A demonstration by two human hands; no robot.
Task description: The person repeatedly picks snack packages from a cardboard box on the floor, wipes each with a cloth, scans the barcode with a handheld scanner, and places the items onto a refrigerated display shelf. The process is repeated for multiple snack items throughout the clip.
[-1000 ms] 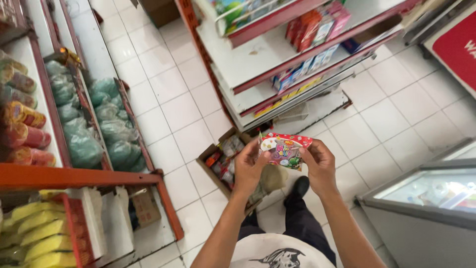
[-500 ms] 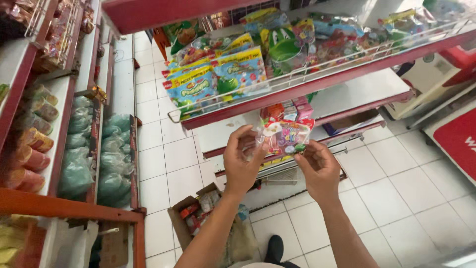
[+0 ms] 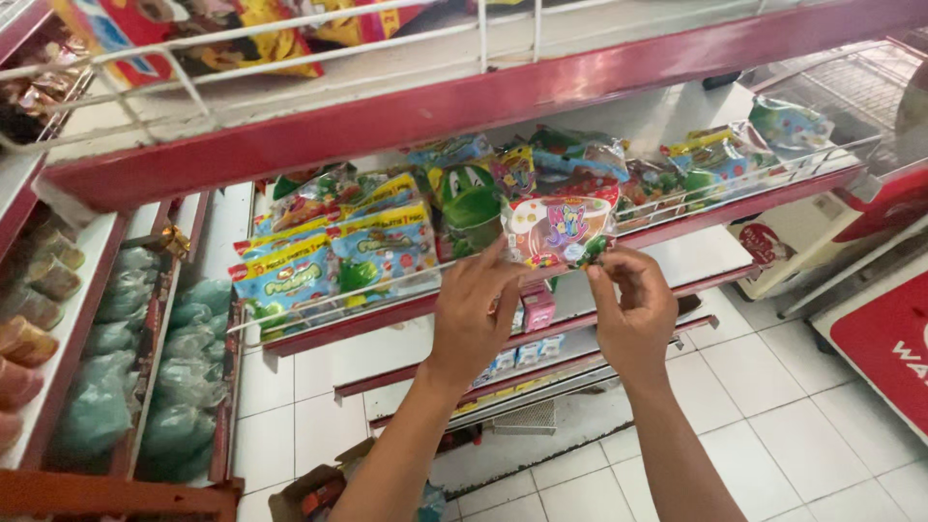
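Red shelves (image 3: 483,106), green bags (image 3: 184,377), cardboard box (image 3: 309,493), white floor tiles (image 3: 773,416)

Red-topped clear snack packet (image 3: 559,230) with multicoloured candies; red shelf edges (image 3: 464,116); teal bags (image 3: 179,387) at left

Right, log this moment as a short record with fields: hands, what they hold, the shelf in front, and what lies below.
left hand: left hand pinches the lower left edge of the snack packet
right hand: right hand pinches its lower right edge
packet: colourful, held flat at the wire rail of the red shelf
shelf stock: blue and yellow packets, a green packet
left aisle: green bags on a low shelf
below: cardboard box on the white tiled floor
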